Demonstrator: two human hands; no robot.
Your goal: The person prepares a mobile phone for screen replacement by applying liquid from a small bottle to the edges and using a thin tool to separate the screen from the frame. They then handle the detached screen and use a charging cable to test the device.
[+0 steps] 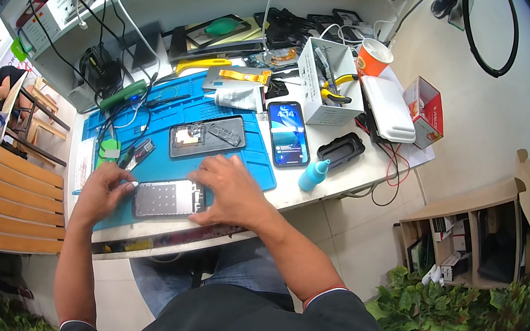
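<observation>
A phone's inner frame (167, 199), dark with a pale right part, lies on the blue work mat (255, 164) near the table's front edge. My right hand (235, 192) spans its right end, thumb and fingers curled at opposite edges. My left hand (100, 194) is closed beside the left end, a small white bit at its fingertips; what it is, I cannot make out. Just beyond lies an opened phone housing (208, 137) with parts inside. A lit smartphone (287, 135) rests to the right of the mat.
A light blue dropper bottle (312, 175) and a black tray (341, 150) sit near the right edge. Behind them stand a white tool box (330, 84), an orange cup (373, 58) and a white case (387, 109). Cables (131, 114) tangle at the left. A slatted bench (7, 192) adjoins the table.
</observation>
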